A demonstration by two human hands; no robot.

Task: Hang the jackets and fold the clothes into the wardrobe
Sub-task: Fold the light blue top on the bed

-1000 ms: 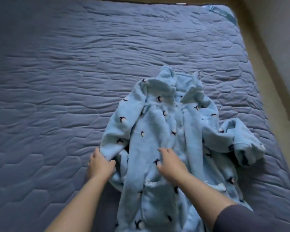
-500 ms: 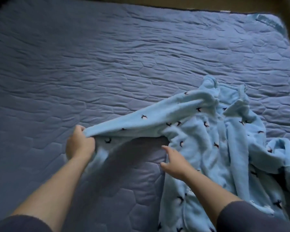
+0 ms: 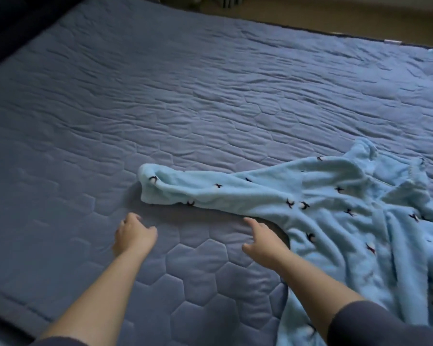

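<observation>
A light blue fleece garment [image 3: 340,221] with small dark bird prints lies on the right of the blue quilted bed [image 3: 160,96]. Its left sleeve [image 3: 198,191] stretches flat to the left, cuff end near the bed's middle. My left hand [image 3: 133,236] hovers just below the cuff, fingers loosely curled, holding nothing. My right hand [image 3: 263,240] is beside the garment's underarm, fingers relaxed and apart from the cloth, with nothing in it.
The bed's near edge runs along the lower left, with dark floor beyond. A beige floor strip [image 3: 310,16] lies past the far edge. The garment's right part runs out of view.
My left hand pulled the sleeve out to the left, laid it flat and let go. My right hand slid off the garment's body. The view shifted left.
</observation>
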